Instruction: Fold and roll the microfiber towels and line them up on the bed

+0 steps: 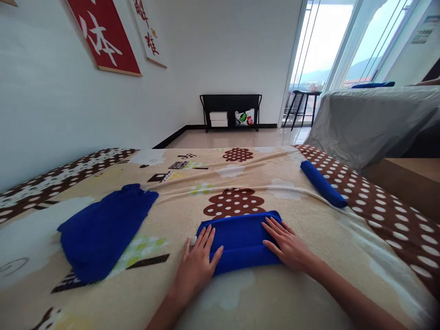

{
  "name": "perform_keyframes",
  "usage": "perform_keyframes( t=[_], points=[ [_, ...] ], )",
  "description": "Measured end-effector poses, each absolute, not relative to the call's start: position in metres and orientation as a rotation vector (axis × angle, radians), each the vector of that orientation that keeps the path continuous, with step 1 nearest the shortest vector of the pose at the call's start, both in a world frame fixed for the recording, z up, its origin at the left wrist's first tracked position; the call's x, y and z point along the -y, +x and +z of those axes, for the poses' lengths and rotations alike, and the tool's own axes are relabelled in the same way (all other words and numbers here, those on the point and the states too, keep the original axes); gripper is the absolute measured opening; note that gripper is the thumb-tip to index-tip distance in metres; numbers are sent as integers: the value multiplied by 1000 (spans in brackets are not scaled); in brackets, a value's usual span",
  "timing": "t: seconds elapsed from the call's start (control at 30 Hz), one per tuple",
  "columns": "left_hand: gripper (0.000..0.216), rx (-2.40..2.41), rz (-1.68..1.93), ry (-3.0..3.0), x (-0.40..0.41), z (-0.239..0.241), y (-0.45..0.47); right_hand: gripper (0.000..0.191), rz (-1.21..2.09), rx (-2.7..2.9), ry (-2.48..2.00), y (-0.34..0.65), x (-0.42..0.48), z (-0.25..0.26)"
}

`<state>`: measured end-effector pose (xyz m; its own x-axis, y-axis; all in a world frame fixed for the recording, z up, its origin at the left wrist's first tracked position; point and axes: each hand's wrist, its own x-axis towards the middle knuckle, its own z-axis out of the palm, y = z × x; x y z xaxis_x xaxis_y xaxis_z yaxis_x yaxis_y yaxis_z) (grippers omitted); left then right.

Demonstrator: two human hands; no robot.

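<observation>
In front of me on the bed a blue cloth (240,239) lies folded into a flat rectangle, its near edge doubled over in a band. My left hand (196,266) rests flat on its left end, fingers stretched out, beside a small white tag (193,240). Across from it, my right hand (287,245) lies on the right end with the fingers spread. A second blue cloth (106,233) is heaped loosely to the left. Toward the right edge sits a tight blue roll of cloth (323,184). Whether these are garments I cannot tell.
A cream blanket (178,201) with brown dotted borders covers the bed, slightly wrinkled. Beyond its far edge stands a low black rack (231,103) against the wall. A plastic-covered piece of furniture (374,114) and a black stool (305,98) are at the right.
</observation>
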<state>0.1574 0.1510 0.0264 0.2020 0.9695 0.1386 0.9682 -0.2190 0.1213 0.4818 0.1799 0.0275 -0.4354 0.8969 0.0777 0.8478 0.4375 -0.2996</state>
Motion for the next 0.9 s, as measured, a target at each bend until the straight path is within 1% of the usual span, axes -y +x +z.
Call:
perform_keyframes(
  t=[0.1, 0.17, 0.27, 0.43, 0.53, 0.63, 0.7, 0.77, 0.83, 0.9],
  points=[
    [56, -2001, 238, 2469, -155, 35, 179, 56, 241, 2463, -1488, 463, -180, 30],
    [57, -1853, 187, 2541, -164, 44, 200, 54, 328, 2552, -1346, 443, -185, 36],
    [58, -1606, 118, 2571, -181, 48, 209, 57, 532, 2664, -1192, 432, -199, 41],
    [58, -1822, 200, 2426, -188, 32, 161, 67, 540, 2549, -1425, 477, -216, 27],
    [58, -1874, 190, 2376, -187, 24, 145, 67, 545, 2539, -1423, 496, -220, 18],
    [55, -1871, 191, 2387, -189, 27, 150, 66, 528, 2529, -1410, 495, -223, 19],
    [51, -1909, 287, 2452, -185, 36, 154, 63, 507, 2505, -1423, 493, -219, 26],
    [45, -1948, 485, 2583, -170, 48, 154, 61, 426, 2460, -1432, 496, -204, 34],
    [38, -1877, 679, 2764, -144, 56, 149, 54, 261, 2422, -1376, 505, -180, 38],
    [38, -1711, 707, 2918, -114, 58, 142, 46, 84, 2425, -1273, 517, -150, 35]
  ],
)
